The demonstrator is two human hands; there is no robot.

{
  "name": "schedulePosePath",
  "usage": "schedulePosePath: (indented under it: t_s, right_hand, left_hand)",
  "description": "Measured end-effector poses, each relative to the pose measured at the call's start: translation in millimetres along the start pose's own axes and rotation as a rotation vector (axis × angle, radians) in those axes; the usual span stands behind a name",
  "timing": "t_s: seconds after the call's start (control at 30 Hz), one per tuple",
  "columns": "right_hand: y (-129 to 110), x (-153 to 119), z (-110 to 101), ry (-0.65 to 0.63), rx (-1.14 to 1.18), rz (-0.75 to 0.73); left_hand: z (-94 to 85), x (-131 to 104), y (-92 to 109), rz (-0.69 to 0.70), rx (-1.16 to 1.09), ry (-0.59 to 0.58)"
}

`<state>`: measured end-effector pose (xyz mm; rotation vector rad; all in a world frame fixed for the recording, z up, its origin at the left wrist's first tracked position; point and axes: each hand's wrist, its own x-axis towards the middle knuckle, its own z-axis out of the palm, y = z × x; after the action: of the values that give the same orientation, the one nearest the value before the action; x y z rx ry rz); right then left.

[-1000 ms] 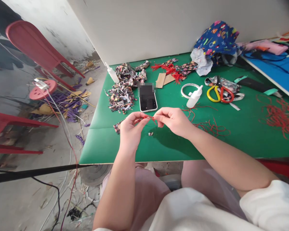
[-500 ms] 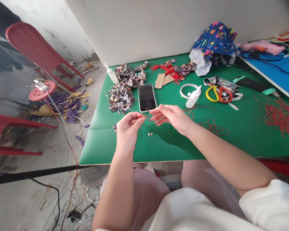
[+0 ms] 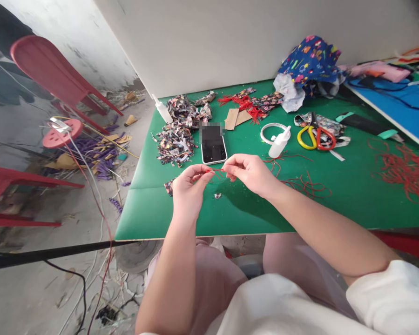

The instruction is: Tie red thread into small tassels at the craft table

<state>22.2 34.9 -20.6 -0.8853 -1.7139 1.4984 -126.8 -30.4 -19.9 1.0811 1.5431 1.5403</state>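
Note:
A thin red cord [image 3: 215, 170] stretches between my two hands, held just above the green table [image 3: 244, 209]. My left hand [image 3: 192, 186] pinches it between thumb and fingers, with loose strands hanging near the fingertips. At the other end, my right hand [image 3: 246, 172] is closed in a pinch on the cord. Behind the hands lies a smartphone [image 3: 213, 146] with a dark screen. A patterned fabric piece [image 3: 168, 187] is partly hidden by my left hand, and a small scrap [image 3: 217, 196] lies below the fingers.
Fabric scraps [image 3: 176, 142] are piled at the left beside a white squeeze bottle [image 3: 163, 110]. Another squeeze bottle [image 3: 279, 143], a white ring [image 3: 265, 132] and scissors [image 3: 316, 138] lie right of the phone. Red cords [image 3: 412, 172] heap at far right. Red-tasselled fabric [image 3: 256, 113] lies behind.
My right hand has gone from loosely spread fingers to a pinch on the cord. The cord is now drawn straighter between the hands, and the left hand has shifted slightly right.

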Motion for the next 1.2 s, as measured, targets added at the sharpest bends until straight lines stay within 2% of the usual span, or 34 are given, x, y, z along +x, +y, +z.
schedulePosePath:
  t_s: [0.17, 0.27, 0.43, 0.57, 0.7, 0.8, 0.9, 1.07, 1.2]
  right_hand:
    - [2, 0, -1, 0.024, -0.114, -0.019]
    - [4, 2, -2, 0.022, -0.113, -0.015]
    - [6, 4, -3, -0.076, 0.068, 0.005]
    - [3, 2, -2, -0.178, 0.252, 0.066]
    - [1, 1, -2, -0.219, 0.287, 0.088]
    - [0, 2, -4, -0.088, 0.147, 0.023]
    - [-2, 0, -4, 0.034, -0.049, -0.125]
    - [-2, -5, 0, 0.021, -0.397, -0.334]
    - [0, -4, 0, 0.080, -0.469, -0.354]
  left_hand:
    - [0.2, 0, -3, 0.021, 0.064, 0.018]
    - [2.4, 0, -3, 0.000, 0.008, 0.003]
    - [6.0, 0, -2, -0.048, -0.159, 0.007]
    - [6.0, -1, -1, -0.131, -0.358, -0.035]
    - [6.4, -1, -1, -0.201, -0.429, -0.044]
    - [8.9, -2, -1, -0.146, -0.357, -0.010]
    - [11.9, -5, -1, -0.035, -0.162, 0.042]
    - [11.7, -8, 0, 0.084, 0.113, 0.034]
    - [9.4, -8, -1, 0.131, 0.281, 0.041]
